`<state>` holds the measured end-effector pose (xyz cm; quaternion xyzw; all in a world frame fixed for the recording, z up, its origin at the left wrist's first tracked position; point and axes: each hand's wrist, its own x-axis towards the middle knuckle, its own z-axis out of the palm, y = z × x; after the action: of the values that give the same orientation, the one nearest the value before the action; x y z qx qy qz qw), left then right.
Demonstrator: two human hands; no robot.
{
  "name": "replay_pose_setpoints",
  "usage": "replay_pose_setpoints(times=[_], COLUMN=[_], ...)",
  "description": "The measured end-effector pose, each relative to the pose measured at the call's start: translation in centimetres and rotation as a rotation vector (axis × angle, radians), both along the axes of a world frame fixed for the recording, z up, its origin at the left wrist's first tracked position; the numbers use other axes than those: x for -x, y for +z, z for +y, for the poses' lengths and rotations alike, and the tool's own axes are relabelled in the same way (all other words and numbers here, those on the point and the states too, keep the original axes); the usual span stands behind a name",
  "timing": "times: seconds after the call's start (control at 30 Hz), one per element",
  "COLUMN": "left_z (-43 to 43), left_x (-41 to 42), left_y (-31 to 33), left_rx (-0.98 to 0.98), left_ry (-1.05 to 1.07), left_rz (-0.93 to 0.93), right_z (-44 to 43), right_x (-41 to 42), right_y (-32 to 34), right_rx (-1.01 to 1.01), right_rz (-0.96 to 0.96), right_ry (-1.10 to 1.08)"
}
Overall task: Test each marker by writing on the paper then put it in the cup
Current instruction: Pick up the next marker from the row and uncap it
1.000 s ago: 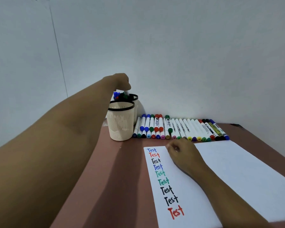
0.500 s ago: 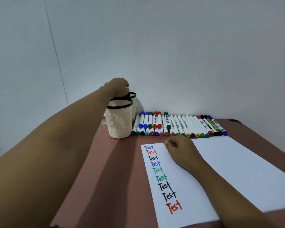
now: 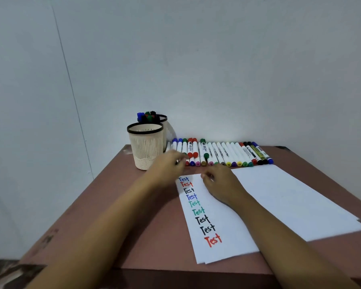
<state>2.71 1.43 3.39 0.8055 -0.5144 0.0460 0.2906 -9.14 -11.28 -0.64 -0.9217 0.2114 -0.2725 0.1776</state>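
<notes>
Head view. I log two cream ribbed black-rimmed cups: front cup (image 3: 145, 149), and rear cup (image 3: 168, 130) just behind it holding capped markers (image 3: 147, 116), number unclear.

One row of white-barrelled markers (image 3: 227, 155) lies along the wall. The left hand (image 3: 171, 163), blurred, covers the row's left end; I cannot tell its grip.

The right hand (image 3: 219, 180) rests on the white paper sheet (image 3: 279, 201), fingers loosely curled, holding nothing.

Nine coloured "Test" words (image 3: 198, 210) counted.

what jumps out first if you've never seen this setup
A long row of coloured markers lines the back of the table, beside two pale cups; the rear cup holds markers. On the paper, a column of "Test" words runs down its left side. The left hand hovers by the row.
</notes>
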Motion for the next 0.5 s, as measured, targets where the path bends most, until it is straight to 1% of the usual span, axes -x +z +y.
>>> replay_pose_setpoints(times=[0.07,0.1,0.2,0.23,0.33,0.5], left_z=[-0.2,-0.3,-0.3,-0.3,-0.5,-0.6], left_x=[-0.1,-0.2,-0.3,-0.4,-0.5,-0.7], left_y=[-1.9,-2.4,-3.0,-3.1,-3.4,-3.6], left_rx=[-0.179,-0.237,-0.284,-0.281,-0.304,-0.317], left_ry=[-0.032,-0.047,-0.059,-0.057,-0.054,-0.062], left_rz=[0.039,0.046,0.054,0.045,-0.009,-0.013], right_z=[0.2,0.3,0.6,0.5,-0.7,-3.7], right_x=[-0.1,-0.1,-0.2,-0.3,-1.0,-4.9], right_y=[-0.3,-0.4,0.1,0.5,2.3,4.4], right_rx=[0.112,0.160,0.236,0.213,0.022,0.052], right_rz=[0.059,0.093,0.166,0.187,0.194,0.177], right_ry=[-0.009,-0.019,-0.017,-0.002,-0.011,-0.217])
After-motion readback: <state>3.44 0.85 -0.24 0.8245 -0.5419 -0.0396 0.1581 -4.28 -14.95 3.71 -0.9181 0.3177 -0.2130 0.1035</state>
